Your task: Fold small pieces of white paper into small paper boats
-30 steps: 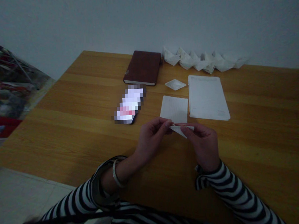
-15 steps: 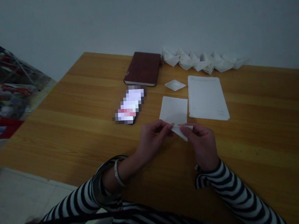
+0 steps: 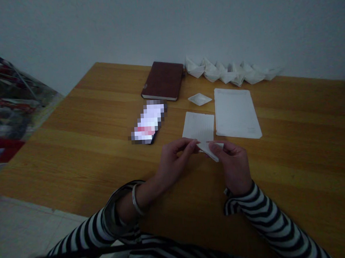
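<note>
left hand (image 3: 174,159), right hand (image 3: 235,166): both pinch paper (image 3: 205,147) | looks light, bendy, may rip | best held by edges

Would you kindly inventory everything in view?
folded paper: one, white, held centre
small lined sheet: one, white, beyond it
larger paper: sheet or stack, white, right of that
paper diamond: one, white, beyond the small lined sheet
paper boats: several overlapping, white, by the wall
wall: one, grey, background
notebook: one, dark brown, left of boats
phone: one, dark, screen lit, nearer than notebook
table: one, brown wood, beneath these
clutter: uncountable, multicoloured, far left
floor: one, pale, lower left
strap: one, black, bottom left
bracelet: one, silvery, left wrist
striped top: one, black and white, along bottom
left hand, right hand: two, bare, gripping folded paper
</note>
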Demonstrator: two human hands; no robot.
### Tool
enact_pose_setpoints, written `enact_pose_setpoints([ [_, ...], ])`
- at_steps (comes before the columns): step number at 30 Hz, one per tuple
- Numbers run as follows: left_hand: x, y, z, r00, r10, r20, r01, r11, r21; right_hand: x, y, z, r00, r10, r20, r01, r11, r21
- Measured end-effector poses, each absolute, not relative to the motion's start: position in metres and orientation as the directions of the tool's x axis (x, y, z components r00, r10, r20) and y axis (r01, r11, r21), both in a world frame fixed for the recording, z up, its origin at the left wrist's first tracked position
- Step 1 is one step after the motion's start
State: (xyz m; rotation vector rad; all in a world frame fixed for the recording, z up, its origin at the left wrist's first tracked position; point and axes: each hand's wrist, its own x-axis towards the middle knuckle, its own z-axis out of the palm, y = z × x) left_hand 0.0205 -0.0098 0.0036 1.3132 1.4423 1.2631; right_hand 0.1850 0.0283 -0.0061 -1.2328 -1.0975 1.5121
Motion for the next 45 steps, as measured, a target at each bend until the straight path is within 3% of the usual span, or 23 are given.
enact_pose_setpoints([
  [4, 0.022, -0.009, 0.004, -0.155, 0.987, 0.033, 0.178, -0.005, 0.984, 0.185, 0.028, -0.009, -0.123, 0.978, -0.171, -0.082, -0.182, -0.98],
  [16, 0.025, -0.003, 0.0, -0.101, 0.979, -0.176, -0.118, 0.164, 0.979, 0.183, 0.027, -0.008, -0.035, 0.998, -0.051, 0.057, -0.049, -0.997],
  [23, 0.024, -0.005, 0.002, -0.137, 0.987, -0.081, 0.224, 0.11, 0.968, 0.18, 0.022, -0.005, -0.083, 0.996, 0.016, 0.115, 0.026, -0.993],
  [31, 0.019, -0.007, 0.0, -0.099, 0.993, -0.064, 0.255, 0.088, 0.963, 0.182, 0.027, -0.011, -0.144, 0.986, -0.086, 0.052, -0.079, -0.996],
  [37, 0.018, -0.006, 0.004, 0.043, 0.995, 0.086, 0.492, -0.096, 0.865, 0.182, 0.028, -0.009, -0.246, 0.966, -0.081, -0.032, -0.091, -0.995],
  [45, 0.019, -0.009, 0.006, -0.091, 0.972, 0.218, 0.534, -0.137, 0.834, 0.181, 0.028, -0.001, -0.475, 0.843, -0.254, -0.097, -0.337, -0.936],
])
